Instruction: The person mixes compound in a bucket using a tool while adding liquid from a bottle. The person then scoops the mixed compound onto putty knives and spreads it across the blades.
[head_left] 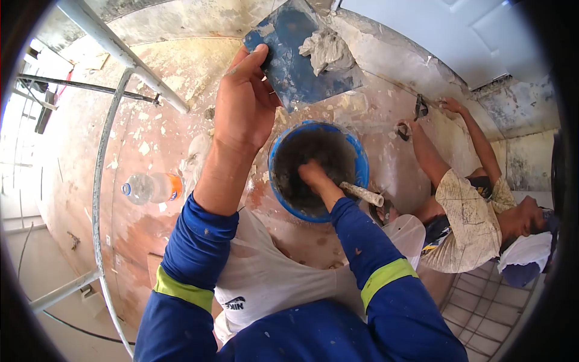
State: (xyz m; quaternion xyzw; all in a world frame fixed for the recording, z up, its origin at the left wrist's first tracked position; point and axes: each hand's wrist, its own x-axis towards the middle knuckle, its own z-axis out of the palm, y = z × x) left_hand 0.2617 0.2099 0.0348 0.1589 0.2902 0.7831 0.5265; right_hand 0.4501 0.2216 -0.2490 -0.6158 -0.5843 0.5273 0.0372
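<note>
My left hand (244, 111) is raised at the upper middle, its thumb and fingers closed on the edge of a blue, plaster-smeared board (283, 60). A lump of grey plaster (327, 52) lies on the board. Below it stands a blue-rimmed bucket (365, 158) with dark grey contents. My right hand (313, 175) reaches down inside the bucket; its fingers are hidden in the dark interior. A pale stick-like handle (362, 194) leans over the bucket's rim beside my right wrist.
A co-worker (467, 220) crouches at the right, hands near the wall's base. Metal scaffold tubes (99, 181) stand at the left. A plastic bottle (151, 188) lies on the stained floor (145, 235). A pale blue door (446, 30) is at the upper right.
</note>
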